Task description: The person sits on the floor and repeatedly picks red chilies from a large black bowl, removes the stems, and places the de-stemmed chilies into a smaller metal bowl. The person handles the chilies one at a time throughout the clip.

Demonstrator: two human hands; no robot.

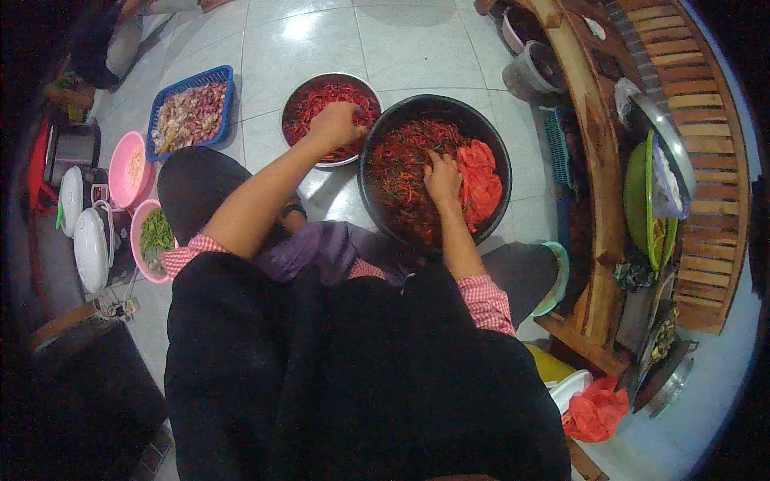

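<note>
Two round containers stand side by side on the tiled floor before me. My left hand [338, 125] is over the smaller metal bowl [374, 95], its fingers down at the red chillies [304, 117] inside; whether it holds any is hidden. In the larger black basin [504, 141] lie more red chillies with green stems [397, 159]. My right hand [443, 175] is over these, fingertips together near a small orange-green piece, perhaps a chilli; the grip is too small to tell. A crumpled red plastic bag [480, 180] lies in the basin, just right of that hand.
At the left are a blue basket [227, 114] of shallots or garlic, a pink bowl [120, 150] of pale pieces and a pink bowl [139, 255] of green vegetables. A wooden bench [592, 150] runs along the right, near a grey bucket [520, 81]. Another person's leg [124, 45] shows top left.
</note>
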